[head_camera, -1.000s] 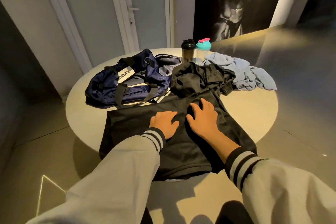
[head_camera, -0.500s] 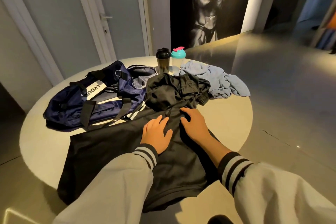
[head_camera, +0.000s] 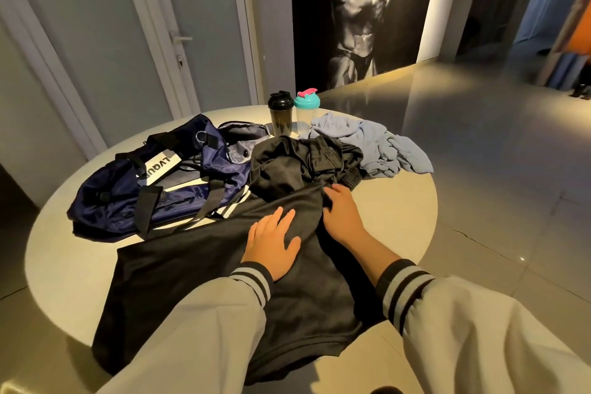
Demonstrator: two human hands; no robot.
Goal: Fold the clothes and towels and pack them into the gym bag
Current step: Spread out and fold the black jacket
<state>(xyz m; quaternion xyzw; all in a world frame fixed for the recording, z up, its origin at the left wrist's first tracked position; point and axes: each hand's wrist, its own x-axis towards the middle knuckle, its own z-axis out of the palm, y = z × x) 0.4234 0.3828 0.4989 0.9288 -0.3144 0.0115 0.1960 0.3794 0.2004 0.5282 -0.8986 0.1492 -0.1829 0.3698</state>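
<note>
I lay my left hand (head_camera: pixel 275 243) flat, fingers straight, on the black garment (head_camera: pixel 192 269) spread across the table (head_camera: pixel 403 201) beside the bag (head_camera: pixel 128 201) — pinning it, I judge, for folding — while my right hand (head_camera: pixel 342 216) touches a far fold, pinching or not I cannot tell.

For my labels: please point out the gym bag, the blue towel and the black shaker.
gym bag (head_camera: pixel 118 182): head view, navy side panel.
blue towel (head_camera: pixel 377 150): head view, crumpled middle.
black shaker (head_camera: pixel 280 121): head view, cup body.

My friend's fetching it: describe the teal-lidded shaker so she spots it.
At the far edge of the round table, beside the blue towel, stand two shakers. The teal-lidded shaker is the right one, clear-bodied, pink-capped; the black shaker stands left.
</note>
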